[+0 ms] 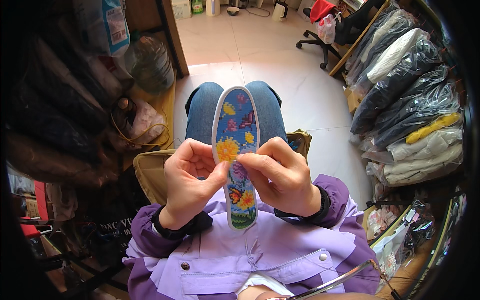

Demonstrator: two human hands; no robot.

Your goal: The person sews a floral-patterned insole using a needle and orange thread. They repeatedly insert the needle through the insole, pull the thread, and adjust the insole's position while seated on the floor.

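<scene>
An embroidered shoe insole (237, 123) with a white bound edge lies lengthwise before me, its toe end over my knees. Its face bears yellow flowers, butterflies and green leaves on blue, plus small printed figures. My left hand (197, 180) grips the insole's left edge at the middle, thumb on top and fingers curled by the side. A thin sewing needle (233, 160) lies nearly level just above the surface, beside the large yellow flower. Thumb and index finger of my right hand (279, 174) pinch the needle's right end. No thread can be made out clearly.
Plastic-wrapped garments (408, 97) are stacked on shelving at right. Left stand a large clear water bottle (150, 63) and a yellow cord (142, 140). A khaki fabric bag or cover (152, 168) sits by my left thigh. An office chair (324, 41) and a kettle (279, 12) stand farther off.
</scene>
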